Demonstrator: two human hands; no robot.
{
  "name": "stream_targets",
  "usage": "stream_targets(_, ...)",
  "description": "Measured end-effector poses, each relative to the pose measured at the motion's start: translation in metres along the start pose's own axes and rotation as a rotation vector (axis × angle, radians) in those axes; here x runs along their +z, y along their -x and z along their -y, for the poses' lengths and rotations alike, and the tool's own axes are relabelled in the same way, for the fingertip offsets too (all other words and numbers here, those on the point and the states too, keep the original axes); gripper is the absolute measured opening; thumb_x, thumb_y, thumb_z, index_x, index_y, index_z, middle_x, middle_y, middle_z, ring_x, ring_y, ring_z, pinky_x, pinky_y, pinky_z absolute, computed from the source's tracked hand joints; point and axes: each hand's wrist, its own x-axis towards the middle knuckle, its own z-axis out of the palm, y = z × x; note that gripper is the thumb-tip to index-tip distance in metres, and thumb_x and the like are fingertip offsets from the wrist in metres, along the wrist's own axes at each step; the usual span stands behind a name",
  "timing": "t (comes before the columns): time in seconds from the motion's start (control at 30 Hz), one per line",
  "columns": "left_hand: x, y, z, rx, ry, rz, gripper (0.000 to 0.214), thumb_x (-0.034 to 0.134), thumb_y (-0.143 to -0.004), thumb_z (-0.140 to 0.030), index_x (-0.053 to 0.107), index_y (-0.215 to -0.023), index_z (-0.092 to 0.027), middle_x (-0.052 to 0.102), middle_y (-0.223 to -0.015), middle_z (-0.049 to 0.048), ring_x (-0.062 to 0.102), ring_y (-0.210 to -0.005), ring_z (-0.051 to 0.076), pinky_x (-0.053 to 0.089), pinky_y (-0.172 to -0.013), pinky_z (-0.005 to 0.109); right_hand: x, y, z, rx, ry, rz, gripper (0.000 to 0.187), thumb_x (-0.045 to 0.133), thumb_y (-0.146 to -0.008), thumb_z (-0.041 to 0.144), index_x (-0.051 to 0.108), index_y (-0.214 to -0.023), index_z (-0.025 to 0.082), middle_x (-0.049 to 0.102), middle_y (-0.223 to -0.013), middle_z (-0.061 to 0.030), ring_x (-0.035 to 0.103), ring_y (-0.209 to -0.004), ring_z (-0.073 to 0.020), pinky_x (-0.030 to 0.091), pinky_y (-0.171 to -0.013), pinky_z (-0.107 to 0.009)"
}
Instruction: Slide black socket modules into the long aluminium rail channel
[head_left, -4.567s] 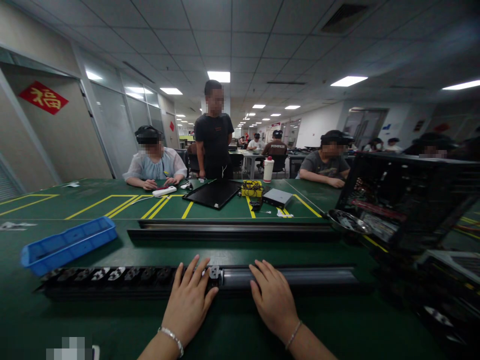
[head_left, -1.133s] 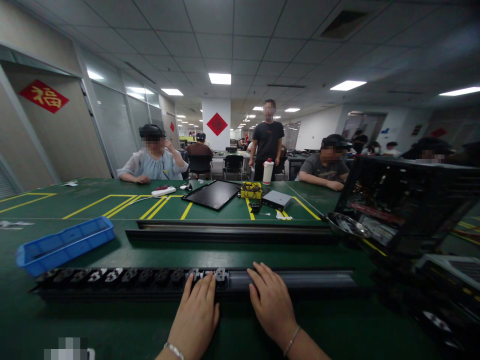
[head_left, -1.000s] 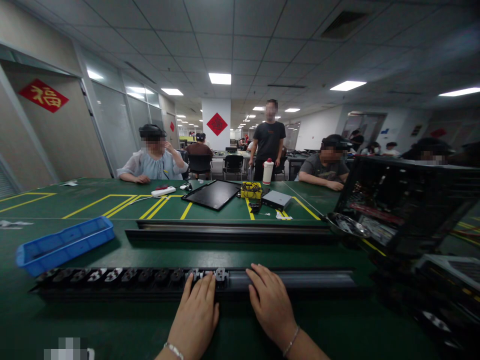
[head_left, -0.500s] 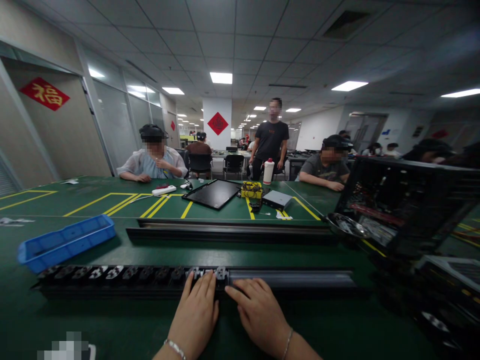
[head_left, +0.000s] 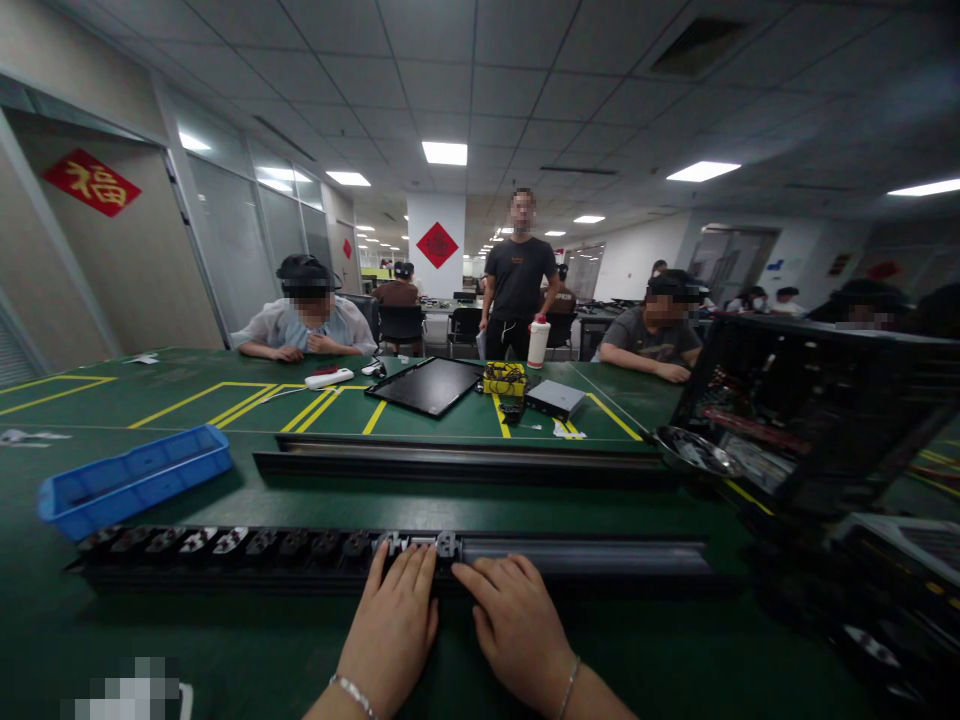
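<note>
The rail (head_left: 592,557) lies at 6 o'clock on the tabletop (head_left: 255,650). The left hand (head_left: 392,625) covers sockets (head_left: 295,545). The right hand (head_left: 523,618) has shifted toward 9 o'clock, beside the end socket (head_left: 448,545). Neither hand's grip can be determined.

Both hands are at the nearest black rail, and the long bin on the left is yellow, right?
No: the long bin is blue, as the head view shows. The rest holds: the left hand and right hand are at the nearest black rail.
</note>
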Motion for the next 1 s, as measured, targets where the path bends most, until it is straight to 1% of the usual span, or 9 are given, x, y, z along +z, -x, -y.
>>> stream_targets(0.17, -0.0018, -0.0003, 0.0008, 0.014, -0.003, -0.007, 0.039, 0.040, -0.081, -0.017, 0.056, -0.116, -0.018, 0.064, -0.113, 0.0067, 0.056, -0.107, 0.021, 0.026, -0.105, 0.045, 0.0058, -0.0002, -0.0015, 0.017, 0.010, -0.047, 0.047, 0.049, -0.082, 0.023, 0.043, -0.128, 0.034, 0.060, -0.114, 0.0021, 0.051, -0.102, -0.0130, 0.025, -0.097, -0.031)
stream_targets(0.3, -0.0021, -0.0004, 0.0005, 0.017, -0.001, -0.016, 0.038, 0.040, -0.081, -0.018, 0.057, -0.115, -0.018, 0.065, -0.112, 0.0062, 0.056, -0.106, 0.020, 0.025, -0.106, 0.045, 0.0077, -0.0003, -0.0023, 0.014, 0.016, -0.056, 0.044, 0.046, -0.084, 0.023, 0.044, -0.127, 0.033, 0.061, -0.112, 0.0013, 0.052, -0.099, -0.0136, 0.026, -0.096, -0.031)
stream_targets(0.43, -0.0024, -0.0006, -0.0001, 0.012, -0.007, -0.022, 0.038, 0.041, -0.080, -0.017, 0.057, -0.114, -0.018, 0.065, -0.110, 0.0057, 0.057, -0.104, 0.020, 0.025, -0.105, 0.045, 0.0068, -0.0008, -0.0025, 0.018, 0.014, -0.047, 0.042, 0.044, -0.084, 0.023, 0.047, -0.124, 0.034, 0.061, -0.110, 0.0009, 0.052, -0.097, -0.0148, 0.027, -0.095, -0.032)
stream_targets(0.6, -0.0043, -0.0015, -0.0005, 0.005, 0.009, -0.009, 0.039, 0.041, -0.080, -0.015, 0.056, -0.115, -0.018, 0.066, -0.107, 0.0061, 0.058, -0.103, 0.020, 0.026, -0.104, 0.045, 0.0048, -0.0020, -0.0017, 0.042, -0.052, -0.038, 0.041, 0.044, -0.083, 0.020, 0.050, -0.121, 0.034, 0.062, -0.105, 0.0008, 0.051, -0.094, -0.0164, 0.027, -0.094, -0.034)
stream_targets(0.77, -0.0055, -0.0022, -0.0006, -0.005, 0.030, 0.018, 0.039, 0.042, -0.079, -0.014, 0.055, -0.115, -0.018, 0.066, -0.108, 0.0060, 0.057, -0.104, 0.021, 0.028, -0.103, 0.046, 0.0021, -0.0028, -0.0002, 0.046, -0.038, -0.019, 0.042, 0.044, -0.083, 0.020, 0.048, -0.122, 0.035, 0.061, -0.104, 0.0019, 0.051, -0.093, -0.0154, 0.027, -0.093, -0.033)
stream_targets(1.0, -0.0051, -0.0020, 0.0003, -0.007, 0.037, 0.033, 0.041, 0.042, -0.078, -0.012, 0.055, -0.116, -0.018, 0.066, -0.107, 0.0058, 0.057, -0.104, 0.021, 0.027, -0.103, 0.047, 0.0018, -0.0037, 0.0002, 0.045, -0.066, -0.009, 0.044, 0.042, -0.084, 0.016, 0.047, -0.123, 0.034, 0.062, -0.104, 0.0007, 0.051, -0.094, -0.0159, 0.025, -0.094, -0.033)
